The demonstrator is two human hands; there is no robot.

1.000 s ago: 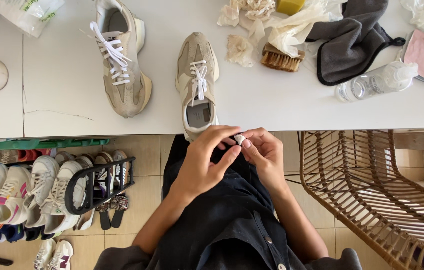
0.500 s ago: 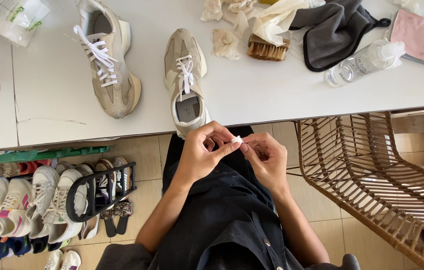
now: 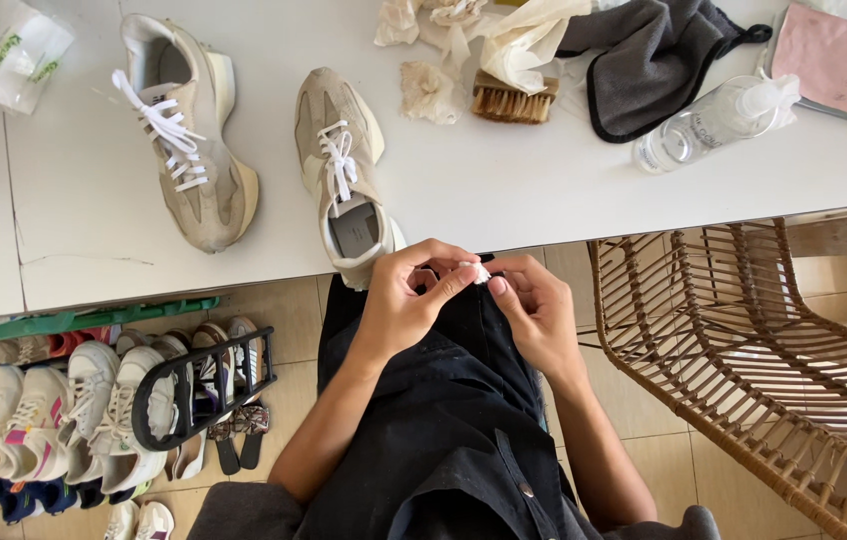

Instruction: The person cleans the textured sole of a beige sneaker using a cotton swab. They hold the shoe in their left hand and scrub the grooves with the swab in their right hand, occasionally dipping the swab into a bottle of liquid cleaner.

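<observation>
Two beige sneakers [image 3: 189, 150] on table [image 3: 504, 200] (one brush [image 3: 512, 102], one bottle [image 3: 714, 125]). Left hand [image 3: 406, 305] and right hand [image 3: 536, 310] pinching small white scrap [image 3: 480, 272]. Same pinch as earlier.

Hands [image 3: 474, 300] slightly lower, nearer lap.

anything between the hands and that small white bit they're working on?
Nothing visible. The left hand and right hand both pinch the small white piece directly between fingertips, just below the table edge. The nearest shoe sits on the table beside them, not in between.
</observation>
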